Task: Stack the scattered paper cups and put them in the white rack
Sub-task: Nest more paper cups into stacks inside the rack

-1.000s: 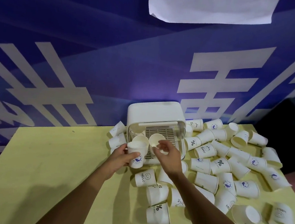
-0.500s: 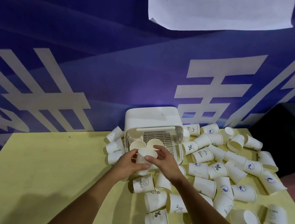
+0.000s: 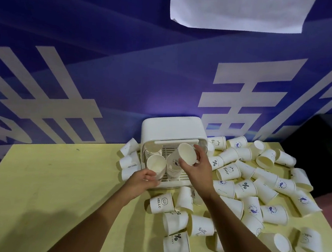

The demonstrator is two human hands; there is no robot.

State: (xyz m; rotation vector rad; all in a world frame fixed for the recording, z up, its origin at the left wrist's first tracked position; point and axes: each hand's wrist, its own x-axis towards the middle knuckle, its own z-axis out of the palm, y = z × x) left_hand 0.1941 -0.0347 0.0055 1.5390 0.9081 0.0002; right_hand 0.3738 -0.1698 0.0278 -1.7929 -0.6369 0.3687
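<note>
Head camera looks down at my two bare arms over a yellow table [image 3: 55,186]. The white rack [image 3: 173,126] stands at the far edge of the table, against a blue wall [image 3: 106,60] with big white signs on it. The open side of the rack faces me.

My right hand [image 3: 197,169] holds a tilted cup [image 3: 186,155] up in front of the rack's open side. My thumb is on the near side of the cup and my fingers are bent round the far side. The open top of the cup points up at me. Just under it are more cups, one inside the other, on the grid floor of the rack. I cannot tell if the tilted cup is touching them.

My left hand [image 3: 143,181] is at the front left corner of the rack. Its fingers are bent round the low part of the front stack [image 3: 156,165], which stands with its open top up. Behind that is a back stack [image 3: 152,151], deeper in the rack.

Lots of loose cups [image 3: 245,188] lie in a heap to the right of the rack and in front of it. Most lie on their sides. A few more lie just left of the rack. One near cup says HELLO [image 3: 161,202]. A white paper sheet [image 3: 237,9] hangs high on the wall.
</note>
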